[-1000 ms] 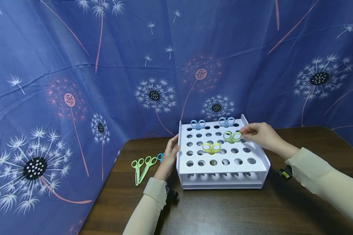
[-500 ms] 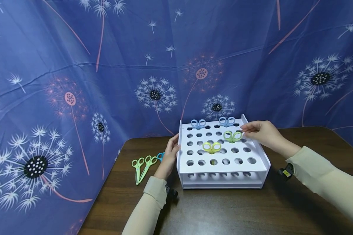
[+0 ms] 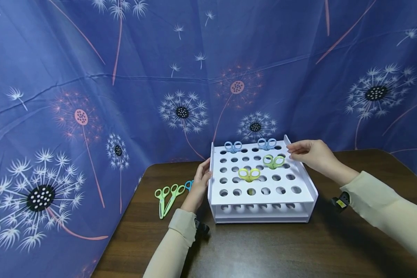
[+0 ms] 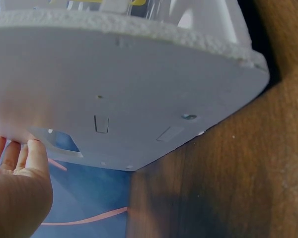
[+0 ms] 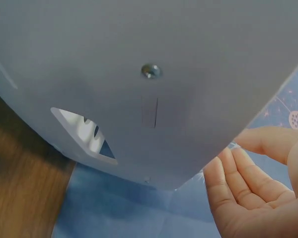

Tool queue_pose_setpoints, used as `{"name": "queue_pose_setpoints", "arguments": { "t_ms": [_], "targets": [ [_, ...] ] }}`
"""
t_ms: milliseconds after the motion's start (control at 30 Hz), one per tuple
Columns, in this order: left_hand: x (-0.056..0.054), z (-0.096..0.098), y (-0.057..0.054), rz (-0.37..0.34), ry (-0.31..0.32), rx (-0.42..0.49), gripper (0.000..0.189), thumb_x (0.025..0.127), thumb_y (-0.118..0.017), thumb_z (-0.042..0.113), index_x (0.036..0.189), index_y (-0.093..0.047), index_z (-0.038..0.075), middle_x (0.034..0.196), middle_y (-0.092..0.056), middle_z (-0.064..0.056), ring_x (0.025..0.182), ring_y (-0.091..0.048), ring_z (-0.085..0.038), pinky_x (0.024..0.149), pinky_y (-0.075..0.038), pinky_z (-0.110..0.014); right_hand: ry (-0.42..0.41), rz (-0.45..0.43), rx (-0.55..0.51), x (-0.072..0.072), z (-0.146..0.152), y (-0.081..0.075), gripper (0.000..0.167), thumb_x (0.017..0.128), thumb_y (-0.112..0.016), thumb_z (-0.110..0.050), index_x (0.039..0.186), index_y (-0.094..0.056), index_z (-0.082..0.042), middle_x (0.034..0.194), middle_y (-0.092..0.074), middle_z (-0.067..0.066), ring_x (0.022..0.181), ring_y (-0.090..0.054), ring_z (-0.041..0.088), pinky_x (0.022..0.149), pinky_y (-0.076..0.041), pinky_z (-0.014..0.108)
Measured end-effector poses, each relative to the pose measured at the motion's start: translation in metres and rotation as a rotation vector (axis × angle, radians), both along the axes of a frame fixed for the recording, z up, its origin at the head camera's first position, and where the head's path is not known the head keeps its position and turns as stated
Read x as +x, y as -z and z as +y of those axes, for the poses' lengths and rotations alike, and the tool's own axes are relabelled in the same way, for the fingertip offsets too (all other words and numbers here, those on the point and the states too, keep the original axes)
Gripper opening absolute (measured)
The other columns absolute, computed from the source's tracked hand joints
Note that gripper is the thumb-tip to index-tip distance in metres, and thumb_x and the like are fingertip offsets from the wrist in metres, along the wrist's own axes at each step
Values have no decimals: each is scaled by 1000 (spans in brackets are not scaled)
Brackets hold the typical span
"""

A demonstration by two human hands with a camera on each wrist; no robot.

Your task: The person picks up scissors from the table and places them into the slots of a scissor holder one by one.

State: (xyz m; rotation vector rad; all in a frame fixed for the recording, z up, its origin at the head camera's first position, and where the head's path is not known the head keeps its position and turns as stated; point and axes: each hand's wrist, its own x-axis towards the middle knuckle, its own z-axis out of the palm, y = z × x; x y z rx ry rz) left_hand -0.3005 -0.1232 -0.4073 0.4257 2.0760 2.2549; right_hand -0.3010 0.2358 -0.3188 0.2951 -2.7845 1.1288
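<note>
A white rack [image 3: 236, 199] with rows of round holes stands on the table. Two pairs of light blue scissors [image 3: 266, 144] sit in its back row, handles up. Green scissors [image 3: 273, 161] stand in a hole right of the middle, and yellow scissors [image 3: 249, 175] stand nearer the front. My left hand [image 3: 199, 187] rests with its fingers against the rack's left side panel [image 4: 139, 84]. At the top of the right side panel [image 5: 154, 44], my right hand [image 3: 311, 154] hovers with fingers loosely bent. I see nothing held in it; whether it touches the edge I cannot tell.
Two pairs of green scissors [image 3: 162, 202] lie on the brown table [image 3: 135, 231] left of the rack. Blue scissors [image 3: 189, 185] beside them are partly hidden by the left hand. A blue cloth with dandelions [image 3: 142, 58] hangs behind the table.
My right hand has come away from the green scissors, moving slightly right and back to the rack's right edge. The scissors stay in their hole. The left hand keeps its place.
</note>
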Motion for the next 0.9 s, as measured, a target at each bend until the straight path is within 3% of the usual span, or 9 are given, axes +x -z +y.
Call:
{"name": "queue_pose_setpoints", "arguments": {
  "t_ms": [100, 300, 467, 567, 733, 900],
  "targets": [
    [-7, -1, 10, 4, -9, 16, 54, 100, -41, 9, 152, -27, 13, 154, -32, -16, 138, -35, -29, 94, -42, -24, 11, 6, 12, 0, 2, 0, 34, 88, -70, -16, 118, -67, 0, 107, -72, 17, 86, -61, 6, 67, -43, 12],
    [-9, 0, 16, 27, -37, -3, 52, 100, -43, 15, 151, -31, 18, 153, -35, -11, 137, -37, -26, 96, -41, -25, 21, 10, 18, 0, 6, 1, 36, 88, -69, -18, 120, -66, -1, 108, -71, 18, 101, -64, 28, 72, -41, 14],
    [-9, -1, 16, 27, -43, -7, 52, 100, -44, 16, 150, -31, 19, 152, -36, -11, 136, -38, -26, 97, -42, -26, 32, 13, 20, 2, 8, 2, 38, 89, -68, -18, 122, -65, -1, 113, -68, 22, 107, -62, 36, 84, -49, 34],
    [-9, 0, 16, 29, -44, -9, 52, 100, -44, 16, 150, -31, 19, 152, -36, -11, 136, -38, -26, 98, -41, -27, 37, 8, 5, 2, 10, 4, 41, 89, -68, -20, 124, -62, 1, 120, -64, 26, 110, -60, 40, 90, -47, 50],
    [-10, -1, 16, 27, -36, -14, 52, 100, -43, 16, 151, -31, 19, 152, -36, -10, 136, -37, -26, 99, -41, -28, 48, -17, -19, 3, 15, 8, 47, 89, -68, -24, 128, -58, 1, 130, -56, 29, 118, -53, 45, 94, -43, 58],
    [-11, -2, 15, 9, -9, 4, 52, 101, -41, 12, 152, -28, 16, 154, -33, -13, 138, -35, -27, 98, -41, -27, 52, -36, -52, 5, 19, 11, 53, 89, -68, -29, 132, -55, 0, 134, -53, 29, 122, -50, 46, 95, -42, 58]
  ]
}}
